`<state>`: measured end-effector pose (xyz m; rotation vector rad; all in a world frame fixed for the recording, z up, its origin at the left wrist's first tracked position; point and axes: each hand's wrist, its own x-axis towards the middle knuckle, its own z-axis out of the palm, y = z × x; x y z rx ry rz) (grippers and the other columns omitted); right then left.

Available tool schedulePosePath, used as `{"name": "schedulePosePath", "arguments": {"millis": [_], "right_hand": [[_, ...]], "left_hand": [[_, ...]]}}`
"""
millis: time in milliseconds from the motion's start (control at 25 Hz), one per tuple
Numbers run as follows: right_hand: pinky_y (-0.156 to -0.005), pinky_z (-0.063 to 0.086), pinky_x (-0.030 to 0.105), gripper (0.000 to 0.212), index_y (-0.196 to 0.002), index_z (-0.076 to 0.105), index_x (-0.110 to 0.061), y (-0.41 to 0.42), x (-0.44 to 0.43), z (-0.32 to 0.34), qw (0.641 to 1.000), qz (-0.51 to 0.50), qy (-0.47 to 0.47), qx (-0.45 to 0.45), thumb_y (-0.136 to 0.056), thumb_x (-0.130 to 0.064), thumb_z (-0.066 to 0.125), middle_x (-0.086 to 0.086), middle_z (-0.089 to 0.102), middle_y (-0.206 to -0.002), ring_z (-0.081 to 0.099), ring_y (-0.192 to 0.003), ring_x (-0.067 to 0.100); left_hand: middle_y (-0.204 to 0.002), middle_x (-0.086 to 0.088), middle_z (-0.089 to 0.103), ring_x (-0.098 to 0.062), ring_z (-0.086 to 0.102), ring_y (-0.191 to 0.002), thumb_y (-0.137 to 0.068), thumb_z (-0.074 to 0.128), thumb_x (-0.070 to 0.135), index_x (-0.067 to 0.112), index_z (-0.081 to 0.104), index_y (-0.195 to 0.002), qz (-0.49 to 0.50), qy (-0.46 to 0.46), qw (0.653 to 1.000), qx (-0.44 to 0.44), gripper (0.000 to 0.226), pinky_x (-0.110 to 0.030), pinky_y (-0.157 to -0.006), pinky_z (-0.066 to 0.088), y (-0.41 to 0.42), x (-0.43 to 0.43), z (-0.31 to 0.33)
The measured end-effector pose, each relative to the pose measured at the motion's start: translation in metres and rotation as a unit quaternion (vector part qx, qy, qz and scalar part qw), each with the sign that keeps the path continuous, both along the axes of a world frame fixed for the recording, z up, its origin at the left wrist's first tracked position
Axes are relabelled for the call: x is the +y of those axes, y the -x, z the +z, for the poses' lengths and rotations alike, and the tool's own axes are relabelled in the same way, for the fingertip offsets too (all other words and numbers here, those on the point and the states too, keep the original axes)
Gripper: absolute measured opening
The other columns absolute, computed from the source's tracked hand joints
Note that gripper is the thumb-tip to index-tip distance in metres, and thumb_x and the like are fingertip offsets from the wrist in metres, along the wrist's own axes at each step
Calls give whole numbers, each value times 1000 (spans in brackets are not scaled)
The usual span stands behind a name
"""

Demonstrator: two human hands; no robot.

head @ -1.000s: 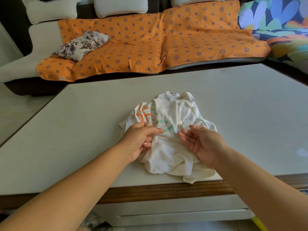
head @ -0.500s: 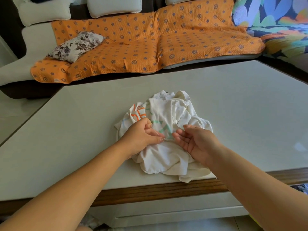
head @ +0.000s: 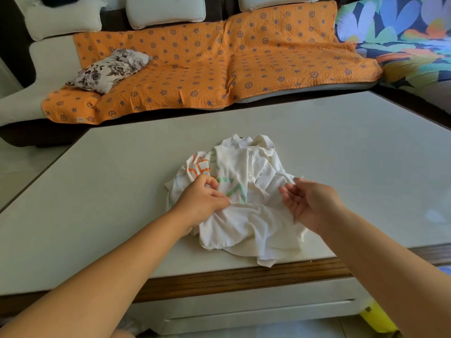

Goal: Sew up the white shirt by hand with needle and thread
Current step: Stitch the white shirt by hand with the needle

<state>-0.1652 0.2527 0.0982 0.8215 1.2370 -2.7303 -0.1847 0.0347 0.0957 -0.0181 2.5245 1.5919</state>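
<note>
A crumpled white shirt (head: 246, 215) with orange and green print lies near the front edge of the pale table (head: 109, 191). My left hand (head: 202, 201) rests on its left side, fingers curled, pinching a fold of the cloth at the green print. My right hand (head: 310, 203) hovers over the shirt's right side, palm up. Its thumb and forefinger pinch a thin pale needle (head: 301, 177) by the tip; the other fingers are loosely spread. The thread is too fine to make out.
Behind the table stands a sofa with an orange patterned cover (head: 207, 67) and a floral cushion (head: 109, 69). A colourful blanket (head: 402, 32) lies at the far right. A yellow object (head: 375, 315) sits on the floor by the table's front right corner.
My right hand has moved right and slightly up, away from my left hand, its fingertips now beyond the shirt's right fold. My left hand keeps its pinch on the cloth.
</note>
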Motion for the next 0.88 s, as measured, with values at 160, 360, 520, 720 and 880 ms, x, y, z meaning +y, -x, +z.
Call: {"name": "schedulePosePath", "arguments": {"millis": [160, 360, 520, 720, 880], "right_hand": [[-41, 54, 22, 13, -97, 51, -3, 3, 29, 1, 997, -65, -30, -17, -103, -4, 39, 11, 53, -77, 61, -68, 23], [-41, 54, 22, 12, -107, 48, -3, 1, 59, 1, 990, -132, -38, -32, -104, -4, 36, 9, 53, -80, 61, -70, 23], [-40, 53, 21, 21, -87, 48, -6, -2, 75, 2, 984, -166, -40, -50, -104, -6, 36, 8, 53, -79, 61, -69, 22], [-40, 52, 21, 16, -114, 47, -6, -2, 83, 0, 981, -186, -38, -43, -104, -6, 35, 9, 54, -80, 62, -69, 22], [-53, 57, 27, 24, -123, 51, -3, -7, 60, 12, 988, -151, -32, -23, -103, -5, 37, 11, 55, -77, 63, -68, 24]], "left_hand": [[-94, 0, 75, -14, 64, -103, -78, 75, 8, 17, 52, -103, 4, 6, 1000, -16, 35, -28, -93, 46, 2, -2, -2], [-96, -3, 75, -18, 66, -103, -76, 76, 7, 16, 53, -99, 22, 14, 1000, -16, 34, -28, -91, 47, 3, -3, -5], [-95, -4, 75, -20, 66, -103, -74, 76, 7, 18, 54, -96, 34, 24, 999, -19, 33, -31, -92, 48, 5, -2, -7], [-98, -6, 74, -18, 65, -97, -74, 76, 8, 18, 54, -96, 38, 31, 999, -18, 32, -26, -85, 47, 6, -1, -10], [-93, 3, 66, -22, 59, -92, -75, 80, 18, 20, 58, -94, 13, 151, 983, 102, 29, -28, -84, 43, 0, 2, -6]]}}
